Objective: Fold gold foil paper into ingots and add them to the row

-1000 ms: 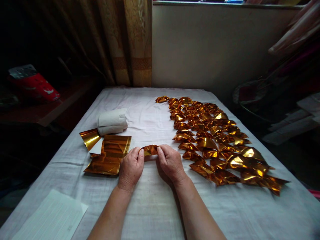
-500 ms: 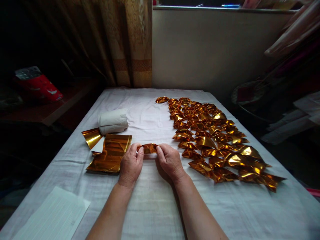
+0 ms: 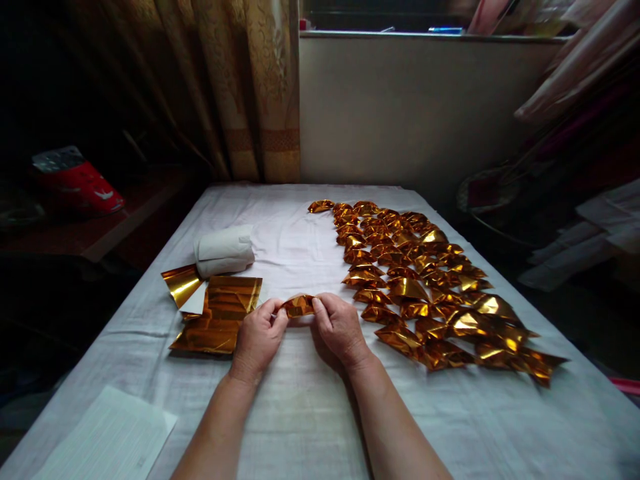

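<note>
Both hands sit slightly lower in view than a second ago, yet the grip is unchanged: the left hand (image 3: pixel 257 337) and right hand (image 3: pixel 340 330) each pinch one end of a small folded gold foil piece (image 3: pixel 299 306), held just above the white cloth (image 3: pixel 300 413). That suggests folding continues between the flat foil sheets (image 3: pixel 220 313) and the rows of finished foil folds (image 3: pixel 430 293).

No readable text anywhere. White sheet (image 3: pixel 107 440), near-left of the hands, carries faint printed lines, too small to read. Red object (image 3: pixel 77 183), far left of the hands, shows pale marks, illegible.
</note>
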`<state>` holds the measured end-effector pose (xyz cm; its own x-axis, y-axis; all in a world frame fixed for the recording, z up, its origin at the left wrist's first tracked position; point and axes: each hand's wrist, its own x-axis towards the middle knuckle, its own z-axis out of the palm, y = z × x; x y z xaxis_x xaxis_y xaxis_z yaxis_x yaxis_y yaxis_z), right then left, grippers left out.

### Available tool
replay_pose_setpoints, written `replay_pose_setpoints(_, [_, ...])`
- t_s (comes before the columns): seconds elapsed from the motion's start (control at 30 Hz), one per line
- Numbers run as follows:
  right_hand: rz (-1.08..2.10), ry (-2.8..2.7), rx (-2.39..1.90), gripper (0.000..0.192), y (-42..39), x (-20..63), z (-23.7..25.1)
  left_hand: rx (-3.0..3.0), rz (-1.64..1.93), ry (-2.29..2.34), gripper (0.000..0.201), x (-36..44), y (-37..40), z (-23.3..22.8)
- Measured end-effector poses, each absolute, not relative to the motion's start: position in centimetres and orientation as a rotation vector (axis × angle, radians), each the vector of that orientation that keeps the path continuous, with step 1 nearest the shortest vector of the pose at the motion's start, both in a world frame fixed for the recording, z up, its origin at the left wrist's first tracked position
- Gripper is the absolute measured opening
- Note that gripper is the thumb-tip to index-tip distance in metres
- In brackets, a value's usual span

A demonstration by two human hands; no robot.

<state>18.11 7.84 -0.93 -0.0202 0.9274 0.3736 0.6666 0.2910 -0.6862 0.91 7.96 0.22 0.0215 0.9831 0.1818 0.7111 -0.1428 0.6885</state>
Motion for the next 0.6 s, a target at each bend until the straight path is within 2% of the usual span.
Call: replay_pose_setpoints(0.6, [0.35, -1.839, -1.475, 0.033, 7.7, 17.99, -0.47, 1.999, 0.988, 1.587, 0.028, 0.84, 7.88, 0.7])
